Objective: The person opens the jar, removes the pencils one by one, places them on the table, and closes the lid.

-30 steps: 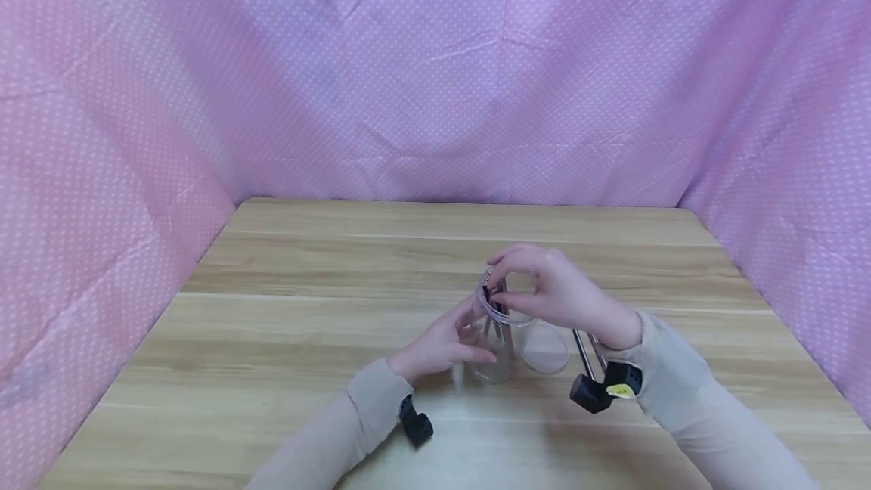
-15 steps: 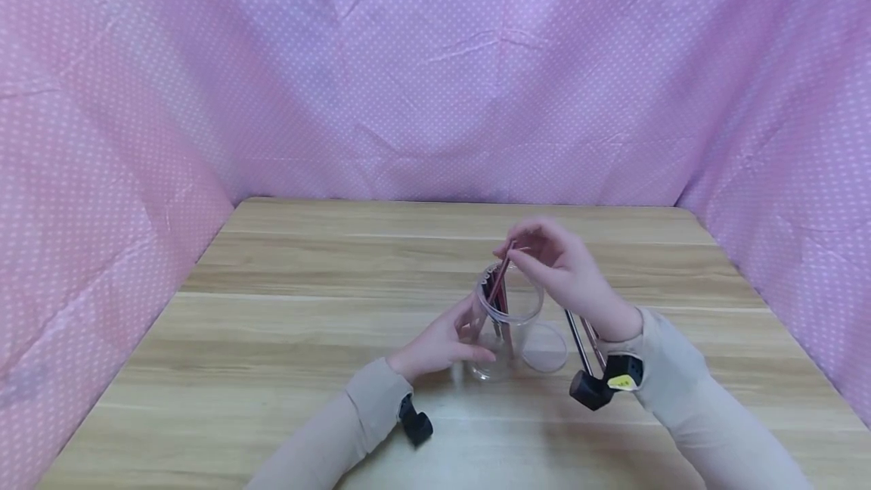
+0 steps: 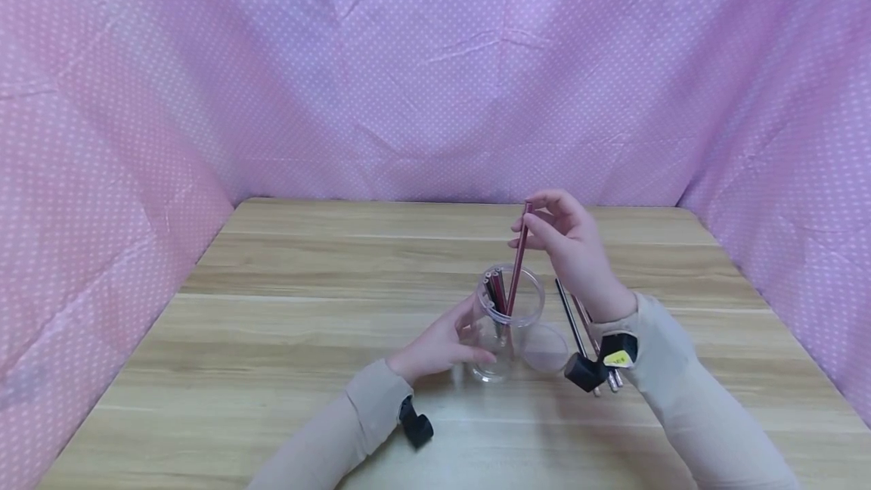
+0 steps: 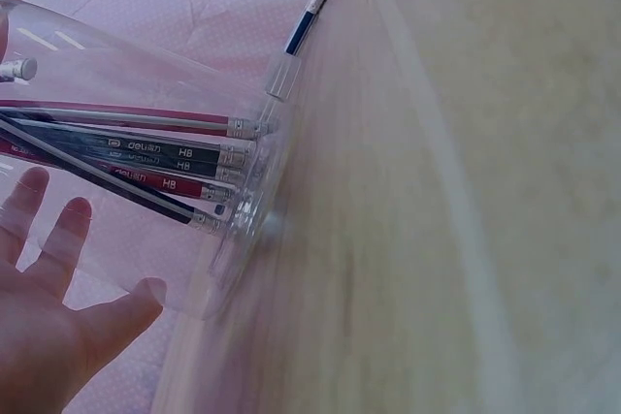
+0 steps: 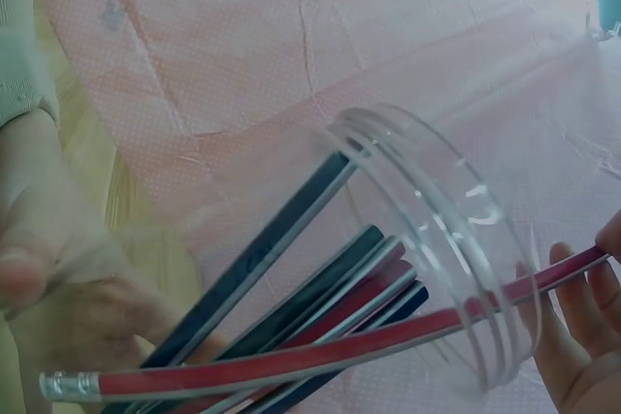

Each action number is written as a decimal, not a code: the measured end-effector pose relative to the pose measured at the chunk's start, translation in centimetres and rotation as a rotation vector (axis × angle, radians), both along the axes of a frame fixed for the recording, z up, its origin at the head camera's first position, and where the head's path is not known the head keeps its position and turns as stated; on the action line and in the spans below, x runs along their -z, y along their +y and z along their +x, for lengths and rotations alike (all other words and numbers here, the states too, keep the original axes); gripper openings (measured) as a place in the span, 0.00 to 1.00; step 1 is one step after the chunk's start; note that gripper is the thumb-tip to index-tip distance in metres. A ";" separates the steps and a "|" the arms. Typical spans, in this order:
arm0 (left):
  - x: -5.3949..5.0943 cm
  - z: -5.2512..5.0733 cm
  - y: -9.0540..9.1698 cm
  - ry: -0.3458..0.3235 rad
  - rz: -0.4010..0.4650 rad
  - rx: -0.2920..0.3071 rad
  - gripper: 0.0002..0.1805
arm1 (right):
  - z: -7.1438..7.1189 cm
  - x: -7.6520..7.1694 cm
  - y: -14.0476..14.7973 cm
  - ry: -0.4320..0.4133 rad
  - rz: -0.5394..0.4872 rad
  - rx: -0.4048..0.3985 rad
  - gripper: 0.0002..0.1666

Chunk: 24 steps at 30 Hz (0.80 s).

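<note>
In the head view, a clear plastic jar (image 3: 528,319) stands on the table with several dark and red pencils (image 3: 493,289) leaning inside. My left hand (image 3: 435,348) holds the jar's side, thumb toward the front. Above the rim, my right hand (image 3: 573,248) pinches the top end of a red pencil (image 3: 519,262). That pencil's lower part is still within the jar, and its eraser end (image 5: 70,387) shows through the plastic in the right wrist view. The left wrist view shows the other pencils (image 4: 155,152) with their eraser ends at the jar's bottom.
A round clear lid (image 3: 546,348) lies right of the jar. Beside it, partly under my right wrist, are a dark pencil (image 3: 568,314) and a reddish one (image 3: 584,316) on the wooden table (image 3: 306,278). Pink dotted cloth (image 3: 435,97) surrounds the table.
My right hand has come up out of the jar's mouth and moved up and to the right, drawing the red pencil upward. The left hand stays on the jar.
</note>
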<state>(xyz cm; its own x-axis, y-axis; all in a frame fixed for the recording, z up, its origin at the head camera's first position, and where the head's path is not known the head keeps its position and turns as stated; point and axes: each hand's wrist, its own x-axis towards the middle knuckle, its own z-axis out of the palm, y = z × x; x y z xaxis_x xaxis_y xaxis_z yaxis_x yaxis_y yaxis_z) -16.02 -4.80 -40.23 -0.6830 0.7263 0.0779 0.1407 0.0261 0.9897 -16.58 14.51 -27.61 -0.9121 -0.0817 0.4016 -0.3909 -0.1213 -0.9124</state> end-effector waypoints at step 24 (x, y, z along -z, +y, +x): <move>0.1 0.7 0.5 -0.011 -0.027 -0.033 0.53 | -0.4 -0.1 1.0 -0.115 0.082 0.010 0.18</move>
